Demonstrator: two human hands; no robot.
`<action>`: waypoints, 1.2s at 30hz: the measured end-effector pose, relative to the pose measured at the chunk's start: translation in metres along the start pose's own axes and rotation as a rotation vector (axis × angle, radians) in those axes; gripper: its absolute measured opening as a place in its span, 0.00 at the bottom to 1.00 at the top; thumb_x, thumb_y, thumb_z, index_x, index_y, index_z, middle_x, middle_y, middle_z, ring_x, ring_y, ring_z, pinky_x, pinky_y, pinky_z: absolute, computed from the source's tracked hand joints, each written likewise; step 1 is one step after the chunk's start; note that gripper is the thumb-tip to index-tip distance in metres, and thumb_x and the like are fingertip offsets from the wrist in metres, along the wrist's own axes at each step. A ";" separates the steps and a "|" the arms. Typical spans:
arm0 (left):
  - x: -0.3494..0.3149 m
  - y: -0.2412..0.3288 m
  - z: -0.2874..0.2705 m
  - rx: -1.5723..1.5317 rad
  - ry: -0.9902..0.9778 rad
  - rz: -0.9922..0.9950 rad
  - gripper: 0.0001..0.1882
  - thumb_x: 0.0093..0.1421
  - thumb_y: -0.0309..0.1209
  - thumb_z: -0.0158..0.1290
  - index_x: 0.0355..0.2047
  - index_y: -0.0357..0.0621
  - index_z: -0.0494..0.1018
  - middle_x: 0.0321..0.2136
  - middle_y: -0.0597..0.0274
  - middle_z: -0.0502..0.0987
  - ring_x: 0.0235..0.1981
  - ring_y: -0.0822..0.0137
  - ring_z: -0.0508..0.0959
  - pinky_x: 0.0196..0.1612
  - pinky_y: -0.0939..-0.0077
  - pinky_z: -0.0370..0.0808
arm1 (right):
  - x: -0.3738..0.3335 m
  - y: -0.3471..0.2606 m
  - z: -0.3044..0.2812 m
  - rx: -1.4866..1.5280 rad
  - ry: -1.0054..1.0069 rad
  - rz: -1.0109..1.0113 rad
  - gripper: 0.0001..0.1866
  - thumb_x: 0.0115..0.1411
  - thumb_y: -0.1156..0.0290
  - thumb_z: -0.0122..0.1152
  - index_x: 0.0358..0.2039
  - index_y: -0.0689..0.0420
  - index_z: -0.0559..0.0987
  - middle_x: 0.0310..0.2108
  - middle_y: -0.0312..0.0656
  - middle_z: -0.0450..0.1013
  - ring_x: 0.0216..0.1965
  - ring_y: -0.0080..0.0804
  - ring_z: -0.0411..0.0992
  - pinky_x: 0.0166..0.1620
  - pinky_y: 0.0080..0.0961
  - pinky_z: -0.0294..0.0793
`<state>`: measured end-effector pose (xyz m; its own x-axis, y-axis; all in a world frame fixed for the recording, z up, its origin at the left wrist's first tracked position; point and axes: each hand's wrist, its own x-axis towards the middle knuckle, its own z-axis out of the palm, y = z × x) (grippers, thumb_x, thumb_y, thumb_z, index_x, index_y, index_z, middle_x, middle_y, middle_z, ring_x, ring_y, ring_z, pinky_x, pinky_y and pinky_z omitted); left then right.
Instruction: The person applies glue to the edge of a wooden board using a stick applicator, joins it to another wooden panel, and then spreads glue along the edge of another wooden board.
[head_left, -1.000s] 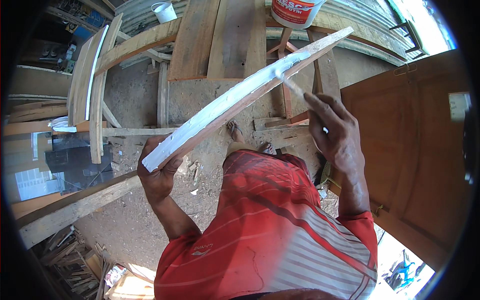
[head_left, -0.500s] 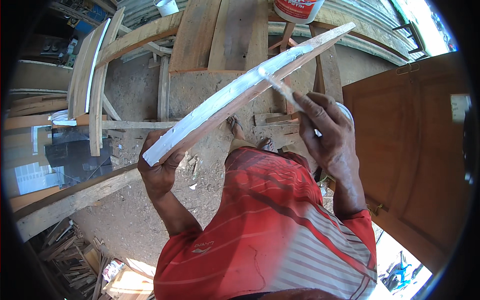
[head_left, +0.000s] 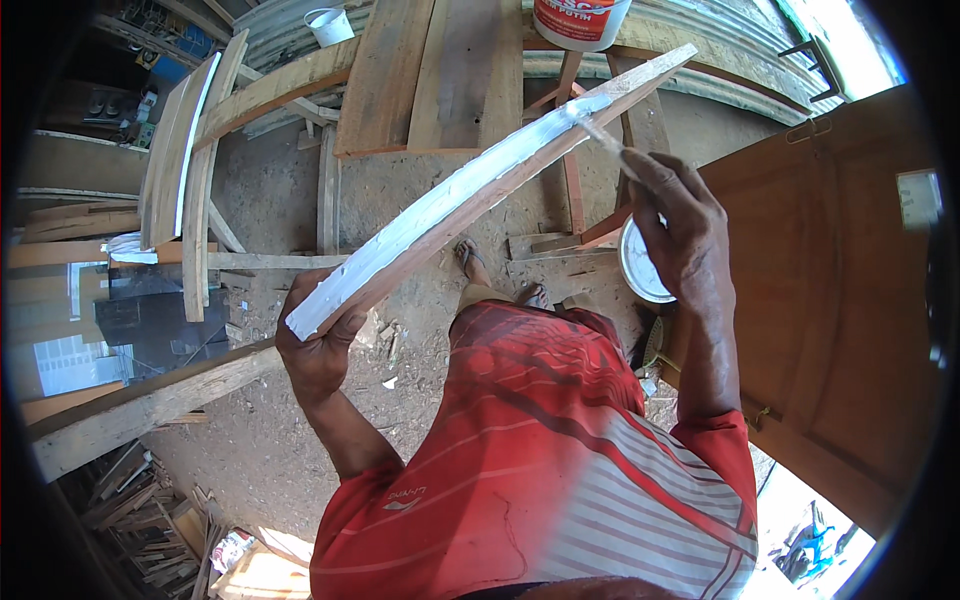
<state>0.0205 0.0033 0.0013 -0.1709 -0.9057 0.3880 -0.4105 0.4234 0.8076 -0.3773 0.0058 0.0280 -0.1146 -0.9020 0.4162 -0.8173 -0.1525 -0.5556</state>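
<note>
My left hand [head_left: 318, 325] is wrapped round the lower left end of a wooden board [head_left: 440, 240], which slants up to the right. White glue-like paste [head_left: 430, 203] coats most of the board's upturned narrow face; bare wood shows at the far right end. In my right hand [head_left: 680, 225], a thin paste-smeared stick [head_left: 602, 136] is pinched between thumb and fingers, its tip touching the paste near the coating's far end. Below that hand is a round white container [head_left: 642, 262], partly hidden by the wrist.
Ahead, wide planks [head_left: 455, 90] lie on a wooden stand, with a red and white bucket [head_left: 582, 18] and a small white pail [head_left: 329, 27] beyond. A brown door panel [head_left: 800, 300] leans at the right. Boards [head_left: 180, 150] and a scrap pile [head_left: 140, 520] are at the left.
My right hand has moved the stick up and right along the board's narrow face. The round white container shows more now. The left hand keeps its hold.
</note>
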 end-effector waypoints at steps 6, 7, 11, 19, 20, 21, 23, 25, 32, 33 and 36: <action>0.002 -0.001 -0.002 0.018 0.012 -0.020 0.25 0.55 0.36 0.71 0.47 0.33 0.77 0.44 0.55 0.81 0.45 0.60 0.80 0.49 0.69 0.75 | 0.018 0.011 -0.003 -0.290 -0.042 -0.187 0.18 0.61 0.74 0.62 0.53 0.49 0.81 0.43 0.40 0.78 0.39 0.41 0.80 0.38 0.37 0.81; 0.002 -0.002 -0.002 0.018 0.013 -0.022 0.25 0.55 0.36 0.71 0.47 0.33 0.77 0.44 0.55 0.81 0.45 0.60 0.80 0.49 0.69 0.75 | 0.024 0.020 -0.004 -0.341 -0.005 -0.171 0.17 0.62 0.74 0.61 0.52 0.49 0.81 0.43 0.39 0.79 0.38 0.42 0.80 0.38 0.38 0.80; 0.005 -0.012 -0.008 0.029 -0.006 -0.088 0.25 0.55 0.37 0.71 0.48 0.33 0.77 0.44 0.56 0.81 0.44 0.62 0.80 0.49 0.69 0.75 | 0.049 0.054 -0.015 -0.256 0.053 -0.040 0.13 0.65 0.75 0.59 0.50 0.54 0.81 0.42 0.45 0.80 0.35 0.46 0.80 0.38 0.38 0.78; 0.012 -0.024 -0.020 -0.044 -0.044 -0.396 0.32 0.51 0.44 0.74 0.48 0.34 0.78 0.40 0.60 0.81 0.42 0.66 0.79 0.49 0.71 0.75 | 0.166 0.076 -0.022 -0.276 0.110 -0.146 0.13 0.68 0.73 0.56 0.51 0.58 0.81 0.36 0.53 0.79 0.35 0.50 0.79 0.40 0.39 0.76; 0.014 -0.021 -0.021 -0.046 -0.037 -0.407 0.32 0.51 0.44 0.74 0.48 0.34 0.78 0.40 0.60 0.81 0.42 0.66 0.79 0.49 0.71 0.75 | 0.191 0.083 -0.020 -0.336 0.090 -0.258 0.13 0.68 0.73 0.56 0.51 0.58 0.81 0.37 0.53 0.80 0.37 0.51 0.79 0.42 0.39 0.76; 0.016 -0.018 -0.023 -0.047 -0.064 -0.366 0.29 0.51 0.39 0.73 0.48 0.36 0.78 0.42 0.56 0.82 0.43 0.63 0.81 0.49 0.69 0.77 | 0.218 0.085 -0.020 -0.415 -0.050 -0.142 0.16 0.73 0.66 0.53 0.56 0.57 0.80 0.48 0.51 0.81 0.49 0.47 0.80 0.52 0.37 0.77; 0.019 -0.026 -0.023 -0.099 -0.100 -0.313 0.27 0.50 0.34 0.73 0.48 0.39 0.78 0.43 0.50 0.84 0.45 0.56 0.84 0.48 0.65 0.80 | 0.278 0.130 -0.001 -0.414 -0.116 -0.163 0.16 0.72 0.66 0.53 0.54 0.58 0.80 0.51 0.51 0.79 0.52 0.46 0.78 0.56 0.37 0.75; 0.027 -0.027 -0.025 -0.074 -0.121 -0.317 0.27 0.49 0.34 0.74 0.48 0.39 0.78 0.43 0.49 0.83 0.45 0.54 0.84 0.48 0.64 0.81 | 0.340 0.176 0.023 -0.564 -0.322 -0.294 0.15 0.67 0.71 0.55 0.50 0.61 0.82 0.47 0.52 0.80 0.47 0.48 0.79 0.55 0.38 0.75; 0.032 -0.037 -0.021 -0.084 -0.069 -0.325 0.22 0.50 0.31 0.72 0.45 0.40 0.80 0.39 0.47 0.84 0.43 0.51 0.86 0.45 0.60 0.83 | 0.429 0.226 0.131 -0.622 -0.781 -0.036 0.12 0.59 0.76 0.57 0.41 0.66 0.83 0.36 0.55 0.81 0.32 0.46 0.81 0.35 0.39 0.79; 0.031 -0.038 -0.021 -0.092 -0.065 -0.324 0.20 0.51 0.30 0.70 0.45 0.39 0.80 0.39 0.47 0.85 0.43 0.51 0.86 0.45 0.61 0.84 | 0.432 0.234 0.140 -0.586 -0.764 0.029 0.11 0.58 0.77 0.58 0.40 0.67 0.83 0.34 0.54 0.81 0.31 0.45 0.81 0.33 0.38 0.79; 0.030 -0.038 -0.021 -0.102 -0.057 -0.355 0.17 0.53 0.29 0.68 0.43 0.38 0.81 0.39 0.47 0.85 0.43 0.51 0.86 0.45 0.61 0.84 | 0.444 0.248 0.152 -0.783 -0.936 0.039 0.12 0.59 0.76 0.61 0.42 0.64 0.84 0.39 0.55 0.81 0.36 0.48 0.81 0.38 0.40 0.80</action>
<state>0.0501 -0.0396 -0.0083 -0.0847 -0.9950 0.0528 -0.3621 0.0801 0.9287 -0.5448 -0.4938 -0.0342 0.0396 -0.8924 -0.4495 -0.9787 -0.1252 0.1624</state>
